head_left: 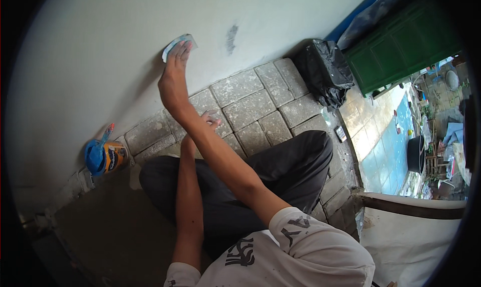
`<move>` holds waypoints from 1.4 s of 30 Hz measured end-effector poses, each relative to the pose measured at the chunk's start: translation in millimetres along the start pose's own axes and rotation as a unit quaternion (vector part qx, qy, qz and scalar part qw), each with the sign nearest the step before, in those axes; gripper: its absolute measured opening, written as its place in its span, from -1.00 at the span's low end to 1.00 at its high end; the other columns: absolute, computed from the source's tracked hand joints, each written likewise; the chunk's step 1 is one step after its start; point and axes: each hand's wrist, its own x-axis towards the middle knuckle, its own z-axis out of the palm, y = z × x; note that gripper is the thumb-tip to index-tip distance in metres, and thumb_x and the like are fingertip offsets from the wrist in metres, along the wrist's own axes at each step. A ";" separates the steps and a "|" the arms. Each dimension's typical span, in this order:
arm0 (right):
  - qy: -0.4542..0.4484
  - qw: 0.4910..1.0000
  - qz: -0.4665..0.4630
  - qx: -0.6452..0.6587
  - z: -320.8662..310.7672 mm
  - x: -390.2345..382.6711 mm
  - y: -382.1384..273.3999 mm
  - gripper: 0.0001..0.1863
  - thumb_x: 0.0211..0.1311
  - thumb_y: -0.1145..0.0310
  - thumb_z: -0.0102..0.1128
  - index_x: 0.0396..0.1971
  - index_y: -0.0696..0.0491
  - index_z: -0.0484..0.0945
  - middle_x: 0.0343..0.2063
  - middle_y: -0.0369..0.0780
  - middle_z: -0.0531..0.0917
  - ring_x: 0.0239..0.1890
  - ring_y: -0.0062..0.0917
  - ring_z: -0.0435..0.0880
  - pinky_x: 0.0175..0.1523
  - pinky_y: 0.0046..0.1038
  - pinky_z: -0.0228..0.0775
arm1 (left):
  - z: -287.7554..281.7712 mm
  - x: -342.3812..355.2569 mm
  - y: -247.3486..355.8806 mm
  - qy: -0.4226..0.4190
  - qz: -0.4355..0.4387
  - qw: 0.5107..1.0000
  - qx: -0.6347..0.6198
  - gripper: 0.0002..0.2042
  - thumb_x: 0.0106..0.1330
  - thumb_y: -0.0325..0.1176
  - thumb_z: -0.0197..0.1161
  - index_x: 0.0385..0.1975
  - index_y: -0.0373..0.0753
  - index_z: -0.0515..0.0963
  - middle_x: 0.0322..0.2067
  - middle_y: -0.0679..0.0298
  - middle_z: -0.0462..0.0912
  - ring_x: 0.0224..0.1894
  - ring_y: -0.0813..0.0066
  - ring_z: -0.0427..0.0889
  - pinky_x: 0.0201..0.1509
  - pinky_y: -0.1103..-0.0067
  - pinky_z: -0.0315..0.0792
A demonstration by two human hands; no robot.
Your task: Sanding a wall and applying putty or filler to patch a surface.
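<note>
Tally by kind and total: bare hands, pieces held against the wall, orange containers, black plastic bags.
Bare right hand and left hand: 2
Flat blue-and-white piece: 1
Orange container with blue top: 1
Black plastic bag: 1
Total: 5

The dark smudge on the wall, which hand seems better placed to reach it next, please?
Probably the right hand: it is up at the wall near the dark smudge, while the left hand is lower, away from the wall.

Black plastic bag [326,69] beside a large green container [401,41], grey paving blocks [246,107], black tub [415,155]
</note>
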 end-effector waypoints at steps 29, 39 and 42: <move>-0.193 0.690 -0.573 -0.399 -81.0 112.9 13.0 -0.38 0.32 0.36 -0.05 0.39 0.05 0.17 0.42 -0.23 0.19 0.45 -0.50 0.15 0.53 -0.34 -0.04 | -8.2 7.3 -7.9 -0.019 0.032 0.993 0.116 -0.27 0.30 -0.04 0.26 0.32 -0.40 0.18 -0.08 0.06 0.66 -0.03 0.13 0.63 0.07 0.36 0.46; -0.096 0.805 -0.481 -0.334 -91.5 116.2 31.0 -0.38 0.21 0.54 0.04 0.34 0.08 0.27 0.36 -0.18 0.30 0.41 -0.41 0.25 0.48 -0.16 0.05 | -6.2 4.3 -0.5 0.017 0.026 0.993 0.113 -0.38 0.32 -0.08 0.20 0.29 -0.31 0.26 -0.07 0.05 0.66 0.00 0.09 0.62 0.10 0.36 0.45; -0.231 0.684 -0.590 -0.361 -84.1 102.2 35.1 -0.37 0.23 0.44 0.09 0.34 0.06 0.27 0.37 -0.26 0.30 0.40 -0.47 0.27 0.50 -0.35 0.06 | -5.9 3.2 -9.2 0.023 0.056 0.993 0.106 -0.36 0.31 -0.08 0.21 0.18 -0.52 0.27 -0.09 -0.09 0.64 -0.05 0.02 0.64 0.04 0.29 0.50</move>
